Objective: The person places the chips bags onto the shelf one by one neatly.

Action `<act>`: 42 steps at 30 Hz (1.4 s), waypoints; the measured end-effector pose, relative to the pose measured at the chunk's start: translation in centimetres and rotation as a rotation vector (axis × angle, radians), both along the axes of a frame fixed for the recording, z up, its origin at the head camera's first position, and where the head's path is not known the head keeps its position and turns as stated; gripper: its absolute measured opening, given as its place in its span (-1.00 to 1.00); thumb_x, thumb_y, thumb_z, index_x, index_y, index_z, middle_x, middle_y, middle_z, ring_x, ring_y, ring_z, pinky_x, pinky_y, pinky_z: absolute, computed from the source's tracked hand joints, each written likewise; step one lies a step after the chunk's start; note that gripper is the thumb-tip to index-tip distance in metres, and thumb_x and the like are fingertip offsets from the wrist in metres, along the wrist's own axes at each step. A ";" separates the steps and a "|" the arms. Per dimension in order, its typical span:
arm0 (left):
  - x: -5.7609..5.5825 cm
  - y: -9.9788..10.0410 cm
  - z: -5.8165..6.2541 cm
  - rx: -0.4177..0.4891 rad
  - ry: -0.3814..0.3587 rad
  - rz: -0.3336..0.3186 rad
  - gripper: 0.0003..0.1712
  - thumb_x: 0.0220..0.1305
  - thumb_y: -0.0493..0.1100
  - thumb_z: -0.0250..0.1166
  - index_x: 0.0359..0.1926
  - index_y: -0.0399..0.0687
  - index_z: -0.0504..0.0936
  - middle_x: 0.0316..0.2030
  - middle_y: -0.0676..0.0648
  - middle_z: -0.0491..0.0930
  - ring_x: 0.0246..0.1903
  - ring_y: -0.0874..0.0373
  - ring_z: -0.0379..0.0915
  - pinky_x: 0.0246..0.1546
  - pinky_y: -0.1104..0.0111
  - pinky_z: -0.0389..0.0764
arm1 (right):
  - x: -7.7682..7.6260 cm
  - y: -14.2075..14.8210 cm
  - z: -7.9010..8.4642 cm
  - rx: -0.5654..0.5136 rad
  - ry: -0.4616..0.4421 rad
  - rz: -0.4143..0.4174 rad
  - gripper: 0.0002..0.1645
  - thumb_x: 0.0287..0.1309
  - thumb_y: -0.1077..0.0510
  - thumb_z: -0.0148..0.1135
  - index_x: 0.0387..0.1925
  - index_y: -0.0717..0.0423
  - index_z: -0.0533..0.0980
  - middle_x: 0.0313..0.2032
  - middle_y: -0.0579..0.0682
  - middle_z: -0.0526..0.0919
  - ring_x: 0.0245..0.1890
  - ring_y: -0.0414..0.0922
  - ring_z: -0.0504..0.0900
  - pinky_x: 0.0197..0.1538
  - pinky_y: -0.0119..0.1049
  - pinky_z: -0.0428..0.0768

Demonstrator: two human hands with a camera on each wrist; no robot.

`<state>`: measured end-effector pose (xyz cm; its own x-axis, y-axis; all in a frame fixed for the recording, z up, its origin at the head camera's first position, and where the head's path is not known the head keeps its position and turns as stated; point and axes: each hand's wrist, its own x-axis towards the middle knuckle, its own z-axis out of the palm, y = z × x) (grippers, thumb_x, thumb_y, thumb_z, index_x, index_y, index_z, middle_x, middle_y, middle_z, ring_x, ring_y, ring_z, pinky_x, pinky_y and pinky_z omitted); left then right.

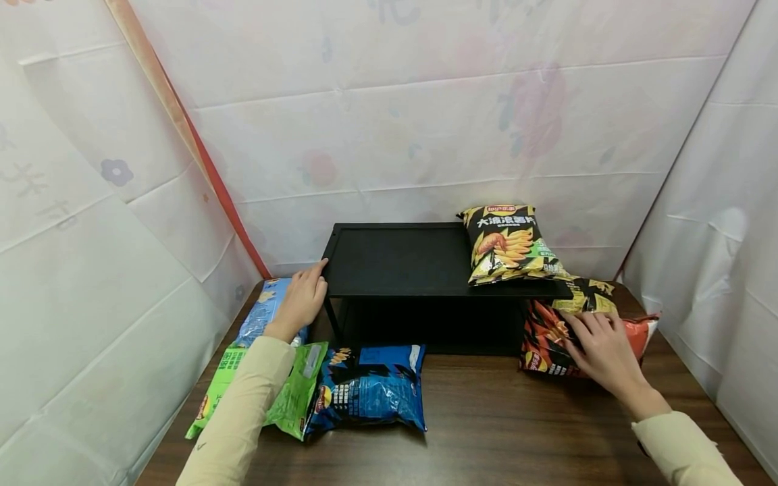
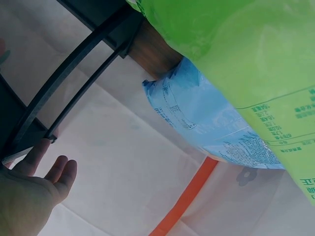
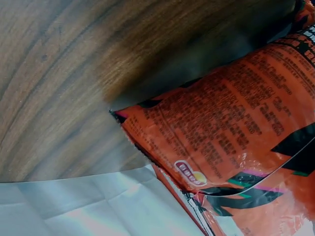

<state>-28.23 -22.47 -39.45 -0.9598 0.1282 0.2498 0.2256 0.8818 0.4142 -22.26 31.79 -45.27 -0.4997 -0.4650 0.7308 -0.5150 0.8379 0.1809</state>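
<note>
In the head view my left hand (image 1: 302, 298) touches the left edge of a low black shelf (image 1: 395, 260). The left wrist view shows the fingers of this left hand (image 2: 39, 184) loosely extended, one against the shelf's frame. At the shelf's right end, my right hand (image 1: 604, 351) holds a red and black chip bag (image 1: 543, 337) from above, fingers and thumb spread over it. Its orange-red printed side fills much of the right wrist view, where the hand itself is out of sight. On the shelf's top right lies a black and yellow chip bag (image 1: 504, 246).
Behind the red bag is another yellow chip bag (image 1: 586, 293). To the left lie a light-blue bag (image 1: 261, 314), green bags (image 1: 298, 395) and a dark-blue bag (image 1: 373, 388) on the brown wooden table (image 1: 486, 418). Pale printed curtains (image 1: 425, 148) surround the table.
</note>
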 end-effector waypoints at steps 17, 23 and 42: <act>-0.1 0.0 -0.1 0.004 -0.013 0.000 -0.42 0.42 -0.02 -0.37 0.42 0.05 -0.02 0.32 -0.24 0.15 0.29 -0.25 -0.03 0.28 -0.11 0.00 | 0.5 0.3 0.0 0.024 -0.026 0.047 -0.24 0.22 -0.30 -0.26 -0.01 0.23 0.51 -0.37 0.17 0.51 -0.37 0.14 0.46 -0.13 0.13 0.35; -0.1 0.0 -0.1 0.007 -0.010 0.005 -0.43 0.42 -0.02 -0.37 0.42 0.06 -0.02 0.32 -0.24 0.16 0.29 -0.25 -0.03 0.27 -0.12 0.01 | 0.5 0.3 0.4 0.034 -0.081 0.040 -0.13 0.15 -0.41 -0.30 0.01 0.23 0.49 -0.36 0.16 0.49 -0.34 0.13 0.45 -0.09 0.14 0.33; 0.0 0.0 -0.1 0.017 0.000 0.000 -0.43 0.42 -0.03 -0.35 0.41 0.03 0.00 0.31 -0.25 0.17 0.28 -0.25 0.00 0.27 -0.12 0.02 | 1.5 -0.4 3.0 0.172 -0.576 -0.152 0.02 -0.36 -0.04 0.48 0.17 0.13 0.17 -0.37 -0.01 0.64 -0.18 0.15 0.57 -0.17 0.22 0.40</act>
<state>-28.21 -22.46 -39.52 -0.9597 0.1244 0.2518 0.2259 0.8746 0.4291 -20.76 31.38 -42.25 -0.8613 -0.4450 0.2451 -0.4476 0.8929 0.0484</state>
